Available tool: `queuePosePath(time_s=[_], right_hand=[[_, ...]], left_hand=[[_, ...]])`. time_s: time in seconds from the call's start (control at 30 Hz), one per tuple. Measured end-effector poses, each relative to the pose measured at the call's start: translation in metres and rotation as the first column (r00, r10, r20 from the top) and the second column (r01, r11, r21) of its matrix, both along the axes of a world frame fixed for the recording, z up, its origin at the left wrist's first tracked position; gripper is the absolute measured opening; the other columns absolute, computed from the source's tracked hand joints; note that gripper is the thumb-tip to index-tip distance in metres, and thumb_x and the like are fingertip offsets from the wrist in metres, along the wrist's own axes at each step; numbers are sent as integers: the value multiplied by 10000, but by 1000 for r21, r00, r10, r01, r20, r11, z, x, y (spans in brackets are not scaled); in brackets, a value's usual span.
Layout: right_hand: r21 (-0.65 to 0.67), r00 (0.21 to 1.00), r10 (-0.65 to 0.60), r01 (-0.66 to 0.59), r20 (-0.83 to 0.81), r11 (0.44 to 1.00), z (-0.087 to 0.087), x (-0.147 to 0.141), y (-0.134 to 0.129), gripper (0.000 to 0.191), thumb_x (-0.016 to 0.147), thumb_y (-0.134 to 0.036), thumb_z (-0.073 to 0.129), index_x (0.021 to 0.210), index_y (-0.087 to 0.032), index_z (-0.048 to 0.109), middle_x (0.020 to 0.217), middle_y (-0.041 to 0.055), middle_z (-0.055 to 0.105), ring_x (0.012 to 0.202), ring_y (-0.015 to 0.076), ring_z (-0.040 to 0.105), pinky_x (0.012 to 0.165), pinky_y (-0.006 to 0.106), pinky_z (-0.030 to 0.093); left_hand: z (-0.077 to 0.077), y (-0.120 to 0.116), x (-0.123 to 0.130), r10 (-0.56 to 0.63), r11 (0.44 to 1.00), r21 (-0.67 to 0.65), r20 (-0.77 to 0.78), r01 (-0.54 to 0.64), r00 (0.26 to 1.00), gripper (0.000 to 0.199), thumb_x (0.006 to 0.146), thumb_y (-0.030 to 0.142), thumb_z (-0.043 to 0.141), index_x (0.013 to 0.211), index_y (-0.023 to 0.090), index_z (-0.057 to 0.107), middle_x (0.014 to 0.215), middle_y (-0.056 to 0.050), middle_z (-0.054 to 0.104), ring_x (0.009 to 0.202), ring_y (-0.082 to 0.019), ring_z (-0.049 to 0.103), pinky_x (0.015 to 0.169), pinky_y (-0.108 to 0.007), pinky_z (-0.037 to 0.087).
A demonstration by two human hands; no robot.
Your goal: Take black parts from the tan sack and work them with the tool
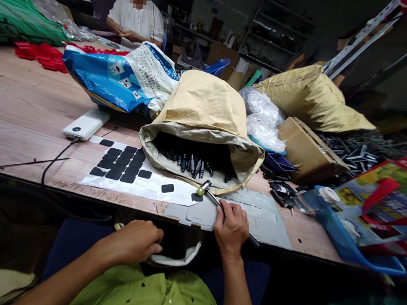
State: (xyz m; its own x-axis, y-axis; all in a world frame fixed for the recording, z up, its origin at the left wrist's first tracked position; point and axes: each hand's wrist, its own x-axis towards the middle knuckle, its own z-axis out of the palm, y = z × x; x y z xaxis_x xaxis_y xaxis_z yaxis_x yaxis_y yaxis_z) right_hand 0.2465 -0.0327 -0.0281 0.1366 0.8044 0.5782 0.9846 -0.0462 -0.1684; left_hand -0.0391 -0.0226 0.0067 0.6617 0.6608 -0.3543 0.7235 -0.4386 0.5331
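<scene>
Right hand: gripping hammer
Left hand: curled; cannot tell whether holding
Sack: beyond right hand; stray swing might clip it

my shirt: lime green, small dark flecks | my hammer: silver, yellow-green tip, black handle | patches: black | sheet: white | sack: tan, greyish lining | plastic bag: blue-and-white, printed | tabletop: pinkish wood grain | power bank: white

Hammer in right fingers
</scene>
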Motion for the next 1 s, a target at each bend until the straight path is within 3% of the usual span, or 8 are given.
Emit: queuePosePath(time_s=[0.1, 0.17, 0.3, 0.43, 0.57, 0.73, 0.9, 1.0], right_hand=[[-14, 1000, -15, 15, 3, 1000, -1, 0, 0, 242, 983, -298, 526, 1128, -247, 712, 942, 51, 626, 870, 214, 502, 779, 325, 371], [-12, 1000, -17, 17, 2, 1000, -1, 0, 1, 239, 981, -298, 533, 1131, -249, 712, 946, 49, 627, 875, 213, 503, 778, 323, 371], [2, 1000, -10, 10, 7, 1000, -1, 0, 1, 238, 980, -296, 529, 1126, -247, 710, 934, 47, 625, 871, 212, 506, 770, 321, 365], [0, 1000, -10, 10, 15, 1000, -1, 1, 1, 241, 983, -300, 515, 1121, -247, 706, 927, 48, 623, 864, 212, 505, 769, 326, 363], [-7, 1000, -19, 19, 19, 1000, -3, 2, 1, 237, 984, -312, 522, 1122, -252, 705, 927, 45, 624, 870, 212, 504, 768, 333, 363], [-2, 1000, -16, 16, 8, 1000, -3, 1, 1, 239, 979, -300, 523, 1123, -249, 706, 927, 47, 623, 870, 210, 501, 769, 333, 365], [-13, 1000, -22, 22, 3, 1000, -1, 0, 1, 234, 976, -295, 532, 1124, -251, 707, 934, 42, 625, 877, 210, 499, 769, 331, 367], [-10, 1000, -24, 24, 3, 1000, -2, 0, 1, 238, 980, -300, 527, 1125, -253, 709, 950, 46, 629, 884, 211, 504, 770, 329, 366]], left_hand=[[23, 17, 21, 13, 1000, 12, 231, -16, 973, 192, 910, 401, 575, 876, 266, 708, 791, -7, 731, 725, -197, 664, 628, -267, 401], [30, 39, 40, 147, 982, 56, 364, -180, 919, 226, 924, 426, 559, 889, 248, 694, 781, -1, 720, 702, -175, 639, 626, -257, 406], [25, 96, 75, 477, 784, 160, 462, -600, 748, 237, 904, 429, 571, 885, 214, 669, 790, -30, 714, 749, -191, 648, 671, -274, 437], [21, 135, 94, 658, 649, 255, 286, -717, 697, 385, 829, 589, 616, 860, 213, 693, 819, -85, 732, 846, -274, 675, 708, -329, 457], [24, 147, 101, 675, 673, 253, 174, -695, 717, 409, 784, 612, 647, 830, 215, 732, 906, -130, 752, 912, -321, 687, 741, -371, 468], [29, 143, 95, 667, 682, 199, 226, -704, 710, 239, 773, 473, 673, 836, 250, 735, 885, -61, 763, 897, -266, 677, 718, -320, 452], [33, 113, 66, 415, 812, 250, 390, -528, 822, 178, 784, 400, 664, 837, 234, 700, 854, -12, 726, 795, -189, 639, 677, -269, 418], [28, 94, 45, 305, 879, 276, 299, -388, 904, 126, 771, 356, 679, 815, 238, 683, 799, 5, 699, 738, -180, 617, 625, -267, 371]])
